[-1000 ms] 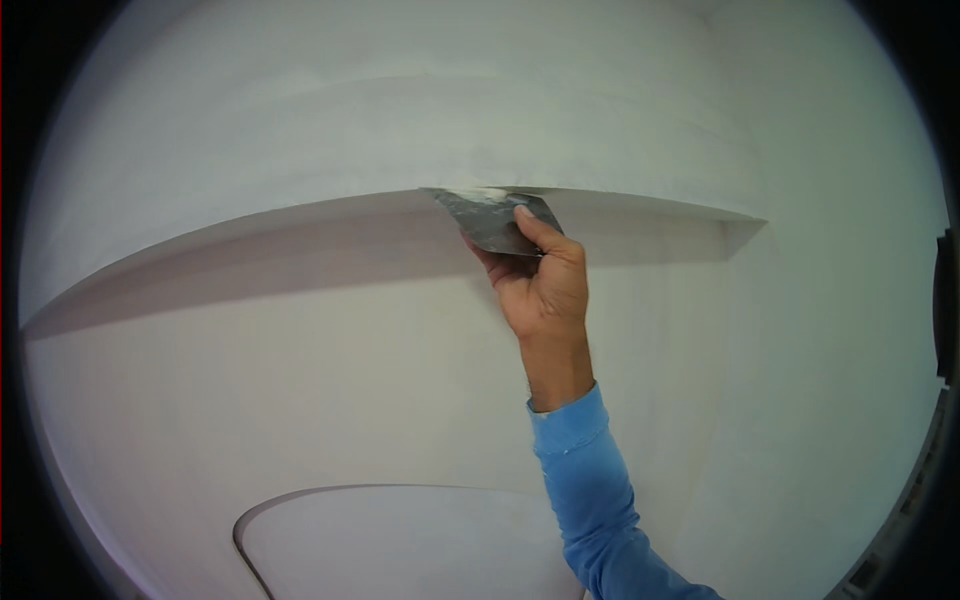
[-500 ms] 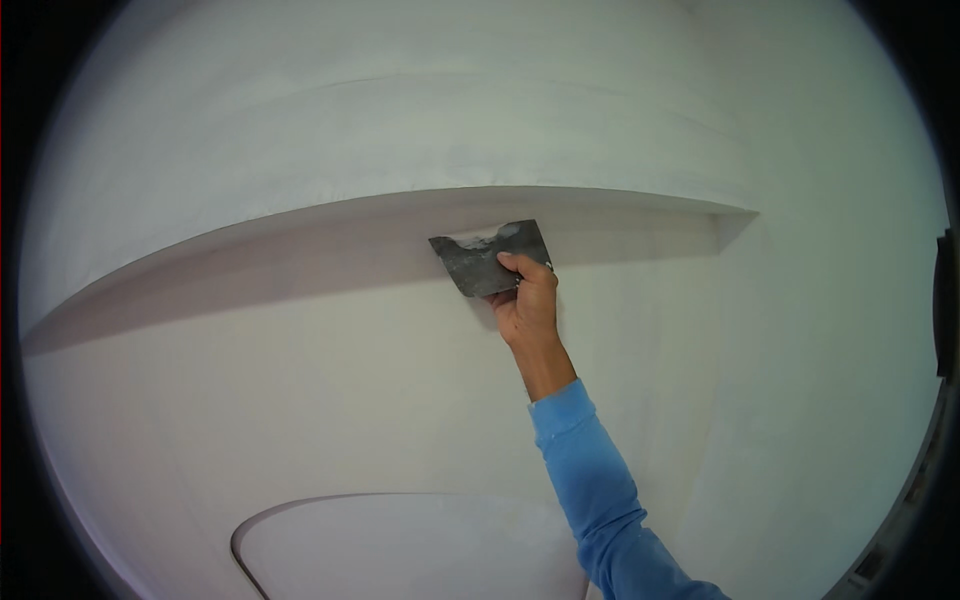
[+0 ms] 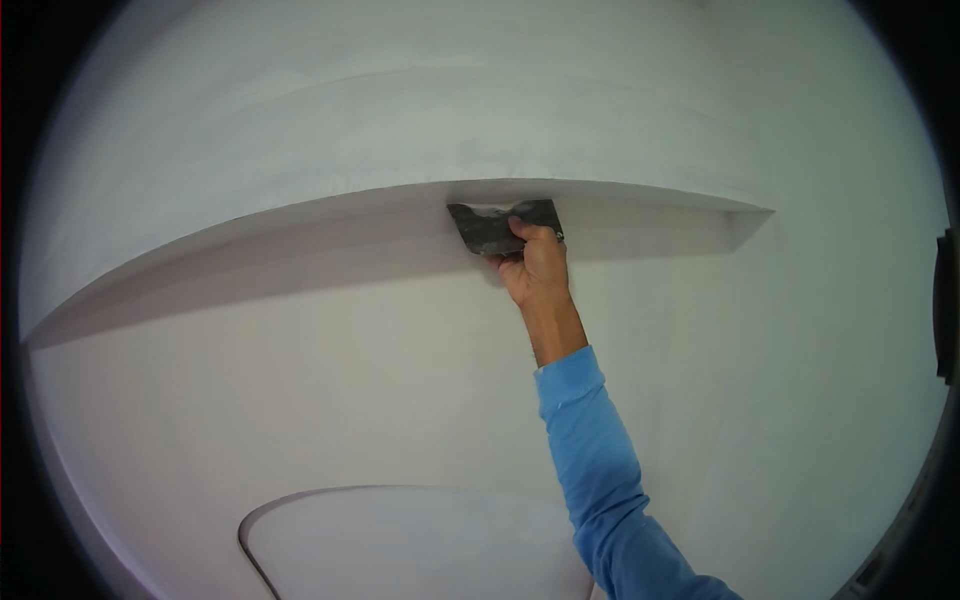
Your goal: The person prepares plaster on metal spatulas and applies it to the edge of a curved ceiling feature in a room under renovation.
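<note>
My right hand is raised with the arm stretched up from the lower right in a blue sleeve. It grips a flat dark putty scraper, the thumb pressed on the near face and the fingers behind. Pale putty smears the blade's upper part. The scraper is tilted up near the underside of a white overhanging ledge, in front of the shaded upper wall. Whether its top edge touches the underside I cannot tell. My left hand is out of view.
Above the ledge rises a broad curved white surface. A side wall meets the ledge's end at the right. Low down, a rounded recess with a dark edge is set in the wall. A dark object stands at the far right rim.
My right hand has moved up and slightly right with the putty scraper, bringing it closer to the ledge's underside. The blade now appears more foreshortened. The view has shifted slightly.
</note>
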Demonstrator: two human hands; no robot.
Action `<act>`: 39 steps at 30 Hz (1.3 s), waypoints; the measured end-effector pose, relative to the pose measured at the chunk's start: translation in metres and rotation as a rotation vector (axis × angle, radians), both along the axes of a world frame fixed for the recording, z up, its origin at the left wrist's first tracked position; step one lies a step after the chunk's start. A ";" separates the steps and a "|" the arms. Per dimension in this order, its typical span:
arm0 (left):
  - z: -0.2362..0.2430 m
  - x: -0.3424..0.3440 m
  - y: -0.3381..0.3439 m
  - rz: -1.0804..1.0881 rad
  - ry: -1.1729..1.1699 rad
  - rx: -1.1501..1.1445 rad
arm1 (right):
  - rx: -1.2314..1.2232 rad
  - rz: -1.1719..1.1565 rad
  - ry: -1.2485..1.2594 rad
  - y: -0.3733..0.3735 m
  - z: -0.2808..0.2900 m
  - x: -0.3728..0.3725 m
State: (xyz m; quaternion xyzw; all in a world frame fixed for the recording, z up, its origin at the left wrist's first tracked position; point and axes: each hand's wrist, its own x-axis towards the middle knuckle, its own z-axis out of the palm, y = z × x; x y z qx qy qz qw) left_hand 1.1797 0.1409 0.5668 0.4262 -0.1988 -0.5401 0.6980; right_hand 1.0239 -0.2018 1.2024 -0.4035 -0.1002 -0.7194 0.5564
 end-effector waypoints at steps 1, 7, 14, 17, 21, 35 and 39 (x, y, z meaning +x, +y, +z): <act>0.004 -0.001 0.001 0.006 -0.007 -0.014 | 0.013 0.010 -0.021 0.000 0.003 0.000; 0.002 -0.001 0.000 0.045 -0.148 0.071 | 0.057 -0.016 -0.099 -0.005 0.008 0.003; -0.024 0.007 0.001 0.051 -0.058 0.059 | 0.010 0.100 -0.192 0.002 -0.006 0.004; -0.026 0.011 0.003 0.065 -0.047 0.057 | -0.094 0.106 -0.134 0.029 -0.012 -0.002; -0.029 0.025 -0.002 0.056 -0.050 0.054 | -0.133 0.115 -0.108 0.066 -0.017 -0.007; -0.038 0.058 0.004 0.112 -0.032 0.070 | -0.088 -0.040 -0.071 0.008 -0.100 0.018; -0.061 0.040 0.025 0.125 -0.036 0.073 | -0.063 -0.014 -0.109 0.000 -0.101 0.002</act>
